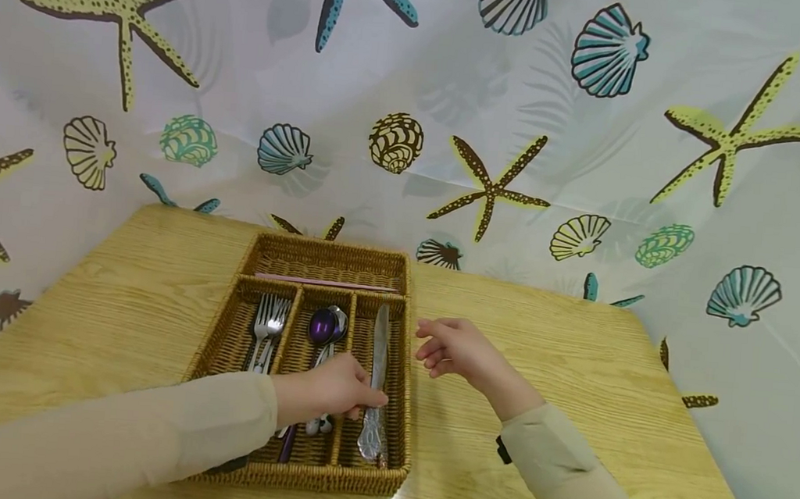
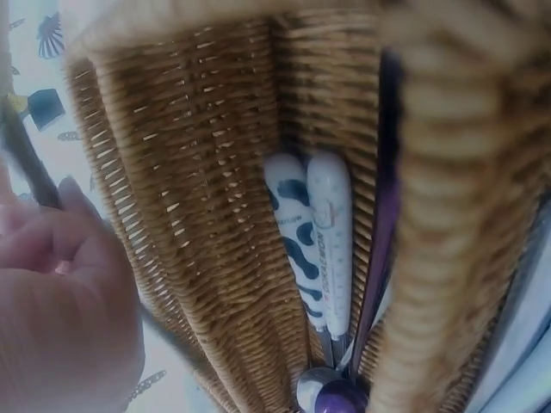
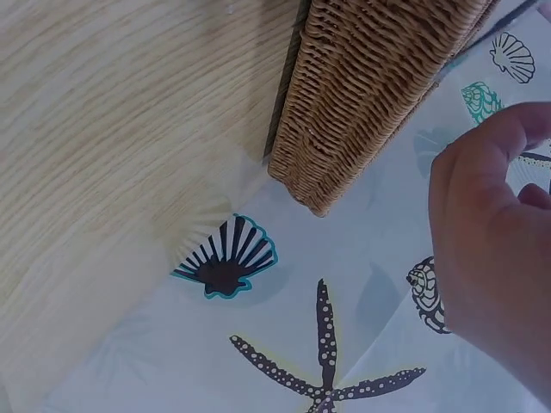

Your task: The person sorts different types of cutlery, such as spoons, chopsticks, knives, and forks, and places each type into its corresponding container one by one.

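My left hand (image 1: 338, 388) is over the right-hand section of a wicker cutlery tray (image 1: 407, 407). Its thumb and fingers pinch a silver table knife (image 1: 379, 350) near the middle, with the blade pointing away and the ornate handle towards me. In the left wrist view, the knife's grey blade (image 2: 33, 159) sticks out past the curled fingers. My right hand (image 1: 458, 352) hovers just right of the tray, fingers loosely bent, holding nothing. Spoons (image 1: 323, 326), one with a purple bowl, lie in the middle section, partly hidden by my left hand.
Forks (image 1: 269, 317) lie in the tray's left section, their handles partly behind my left forearm. Pink chopsticks (image 1: 327, 282) lie across the back section. The tray stands on a wooden table (image 1: 542, 331), backed by a shell-and-starfish printed cloth (image 1: 355, 97).
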Action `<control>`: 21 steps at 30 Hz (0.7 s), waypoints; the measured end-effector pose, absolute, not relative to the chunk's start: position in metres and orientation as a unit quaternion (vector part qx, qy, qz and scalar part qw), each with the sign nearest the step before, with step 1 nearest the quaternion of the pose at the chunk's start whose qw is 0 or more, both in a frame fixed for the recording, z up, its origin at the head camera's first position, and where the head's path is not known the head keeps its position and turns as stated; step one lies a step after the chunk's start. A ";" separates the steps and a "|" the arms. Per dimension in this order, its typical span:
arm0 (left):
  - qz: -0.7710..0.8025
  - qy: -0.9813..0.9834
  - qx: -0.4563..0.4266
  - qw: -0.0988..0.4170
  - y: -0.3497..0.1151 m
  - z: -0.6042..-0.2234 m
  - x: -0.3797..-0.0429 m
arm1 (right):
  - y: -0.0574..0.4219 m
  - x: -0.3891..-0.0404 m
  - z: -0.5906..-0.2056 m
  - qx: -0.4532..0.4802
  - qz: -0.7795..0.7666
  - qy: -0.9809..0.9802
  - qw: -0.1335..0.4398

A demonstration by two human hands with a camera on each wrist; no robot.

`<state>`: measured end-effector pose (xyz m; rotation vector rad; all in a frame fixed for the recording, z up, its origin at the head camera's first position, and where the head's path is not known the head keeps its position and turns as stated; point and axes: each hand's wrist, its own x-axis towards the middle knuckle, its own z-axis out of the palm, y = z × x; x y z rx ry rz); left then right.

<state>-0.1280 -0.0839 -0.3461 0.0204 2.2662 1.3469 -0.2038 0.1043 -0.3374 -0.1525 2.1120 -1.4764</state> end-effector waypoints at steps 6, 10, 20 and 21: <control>0.517 0.811 -0.025 0.275 -0.080 -0.350 -0.128 | 0.107 -0.204 -0.338 -0.053 -0.554 0.788 0.263; 0.533 0.795 -0.041 0.289 -0.077 -0.351 -0.130 | 0.108 -0.204 -0.339 -0.048 -0.558 0.787 0.258; 0.447 0.838 -0.016 0.313 -0.065 -0.354 -0.140 | 0.111 -0.202 -0.338 -0.047 -0.570 0.779 0.257; 0.440 0.841 -0.016 0.315 -0.063 -0.354 -0.141 | 0.111 -0.202 -0.339 -0.048 -0.570 0.779 0.257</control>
